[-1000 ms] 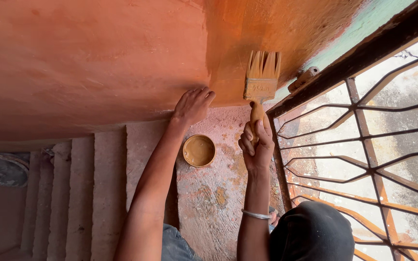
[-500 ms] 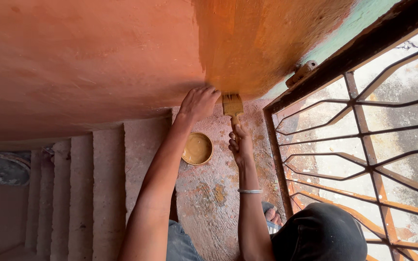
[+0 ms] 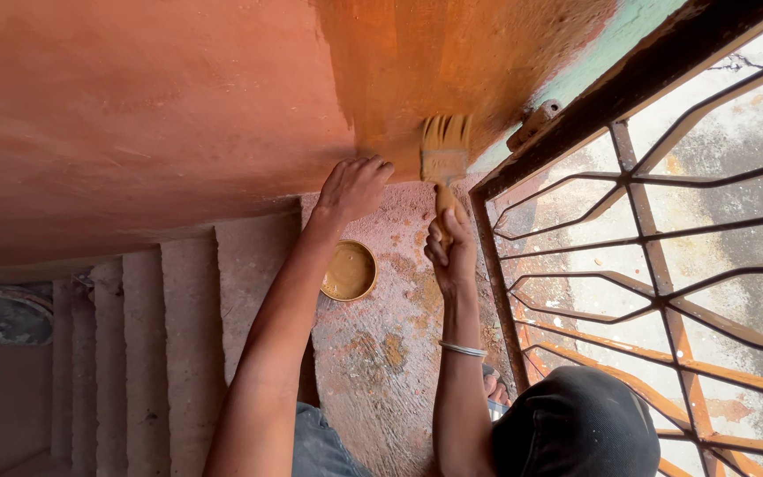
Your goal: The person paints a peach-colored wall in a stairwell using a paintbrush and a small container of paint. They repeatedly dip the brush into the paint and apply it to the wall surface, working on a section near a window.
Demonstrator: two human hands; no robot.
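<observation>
Paint bowl holds ochre paint, below both hands.

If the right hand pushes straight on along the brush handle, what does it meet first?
Most likely the orange painted wall: the right hand points the wide flat paintbrush up at it, bristles apparently already touching, though depth is unclear.

Brush handle: mostly hidden inside right hand. Left hand palm: hidden, pressed to wall. Grille: cut off at right and bottom edges. Round pan: cut off at left edge. Foot: partly hidden behind right forearm and cap
</observation>
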